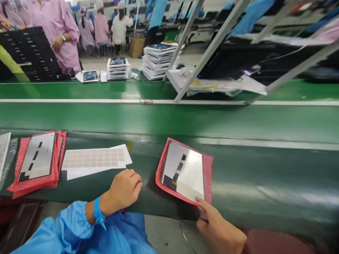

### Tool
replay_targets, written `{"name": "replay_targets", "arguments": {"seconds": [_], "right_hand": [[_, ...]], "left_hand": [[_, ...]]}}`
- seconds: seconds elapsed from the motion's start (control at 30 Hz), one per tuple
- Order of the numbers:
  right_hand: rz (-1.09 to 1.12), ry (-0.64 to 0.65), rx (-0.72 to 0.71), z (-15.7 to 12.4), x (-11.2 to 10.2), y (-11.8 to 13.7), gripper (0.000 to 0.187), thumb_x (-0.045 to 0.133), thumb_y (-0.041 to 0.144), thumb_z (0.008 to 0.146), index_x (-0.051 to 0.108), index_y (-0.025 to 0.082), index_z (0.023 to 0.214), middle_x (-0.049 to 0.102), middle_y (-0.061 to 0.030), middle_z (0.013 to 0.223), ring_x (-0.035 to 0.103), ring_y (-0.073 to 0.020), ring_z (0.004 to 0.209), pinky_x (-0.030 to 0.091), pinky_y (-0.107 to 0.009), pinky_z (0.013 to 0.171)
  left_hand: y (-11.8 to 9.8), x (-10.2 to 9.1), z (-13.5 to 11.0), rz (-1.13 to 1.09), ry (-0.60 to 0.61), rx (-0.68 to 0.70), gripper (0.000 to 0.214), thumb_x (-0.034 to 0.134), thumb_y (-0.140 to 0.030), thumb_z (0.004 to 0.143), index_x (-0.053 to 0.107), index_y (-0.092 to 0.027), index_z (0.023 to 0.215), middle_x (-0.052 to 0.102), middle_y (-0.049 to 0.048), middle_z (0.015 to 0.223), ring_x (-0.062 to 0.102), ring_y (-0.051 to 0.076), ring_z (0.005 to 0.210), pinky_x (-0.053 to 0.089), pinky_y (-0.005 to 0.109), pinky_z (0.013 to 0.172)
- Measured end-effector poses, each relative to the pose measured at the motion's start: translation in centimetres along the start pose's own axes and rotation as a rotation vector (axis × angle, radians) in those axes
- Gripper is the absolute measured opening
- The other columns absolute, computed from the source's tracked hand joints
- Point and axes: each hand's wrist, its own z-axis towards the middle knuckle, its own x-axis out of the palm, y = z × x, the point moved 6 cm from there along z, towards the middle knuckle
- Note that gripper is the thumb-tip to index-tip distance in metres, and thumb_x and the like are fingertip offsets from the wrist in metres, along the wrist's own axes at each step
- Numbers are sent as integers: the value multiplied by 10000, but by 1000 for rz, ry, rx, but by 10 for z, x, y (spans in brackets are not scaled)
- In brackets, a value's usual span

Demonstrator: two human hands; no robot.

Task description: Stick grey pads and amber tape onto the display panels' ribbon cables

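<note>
The metal plate [189, 173] in its red sleeve [208, 173] lies at 11 o'clock from your right hand [218, 231], which touches its near corner, grip unclear. Its long axis points to 1 o'clock. Your left hand [124, 190] rests curled and empty at the plate's 9 o'clock.

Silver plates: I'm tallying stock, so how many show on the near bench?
2. One silver plate lies on a red pouch by the right hand; the other tops the red stack at far left. More may hide in that stack.

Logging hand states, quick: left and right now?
Left hand: curled shut, holding nothing visible.
Right hand: thumb on the red-bagged panel's corner; grip cannot be told.
</note>
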Motion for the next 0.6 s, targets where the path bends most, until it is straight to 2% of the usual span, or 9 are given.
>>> {"name": "replay_targets", "arguments": {"seconds": [0.07,0.17,0.27,0.33,0.47,0.57,0.6], "right_hand": [[28,43,-72,-11,-6,13,437,540,-87,837,618,108,1221,714,-27,1091,600,-58,653,410,-196,591],[190,103,-179,-18,-5,25,467,489,-106,831,601,104,1233,693,-50,1188,640,-68,750,448,-195,672],[293,78,-248,-19,-3,26,418,480,-71,882,605,102,1242,681,-90,1213,640,-76,765,471,-211,719],[298,55,-274,-17,-2,24,381,441,-16,936,607,100,1258,678,-110,1210,642,-86,767,473,-225,708],[280,72,-298,-12,2,19,361,408,36,988,602,96,1287,675,-115,1216,645,-94,761,474,-244,686],[285,82,-314,-10,-7,16,286,574,79,975,630,114,1253,689,-79,1191,631,-84,715,473,-251,672],[323,83,-246,-7,-11,12,270,661,112,947,654,138,1215,703,-51,1148,632,-86,713,471,-253,666]], "left_hand": [[-6,0,7,4,7,55,193,485,-246,1053,646,-175,972,677,52,992,615,184,923,504,327,860],[-19,9,10,41,24,189,230,466,-297,1070,663,-180,1086,697,58,1152,626,181,1057,500,320,926],[-33,25,8,79,42,376,322,480,-350,1073,617,-169,1302,621,63,1427,547,208,1319,461,343,1051],[-40,33,4,102,47,456,385,483,-368,1074,589,-137,1363,580,90,1494,511,245,1381,434,391,1096],[-44,39,-3,136,44,471,432,490,-383,1069,582,-107,1388,561,146,1507,525,284,1374,410,457,1114],[-44,37,-8,162,40,442,430,471,-367,1075,577,-118,1409,534,140,1536,515,267,1390,408,430,1121],[-45,36,-9,175,40,434,428,466,-373,1077,581,-123,1405,529,136,1542,514,259,1393,411,417,1120]]}}
